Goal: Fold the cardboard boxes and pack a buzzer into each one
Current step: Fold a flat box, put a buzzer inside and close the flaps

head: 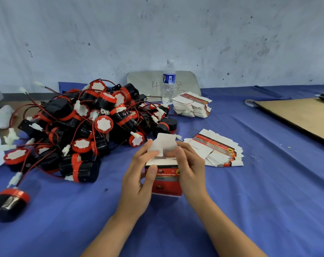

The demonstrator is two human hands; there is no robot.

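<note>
box [166, 182] gripped in both hands
left hand [137, 179] fingers wrap its side, right hand [190, 169] fingers pinch its raised white flap [166, 142]; inside hidden. buzzers [79, 123] heaped beyond the left fingers.

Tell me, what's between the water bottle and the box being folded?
Buzzers at the pile's right edge, lying on the blue cloth, sit between the water bottle and the box. The head view shows it.
</note>
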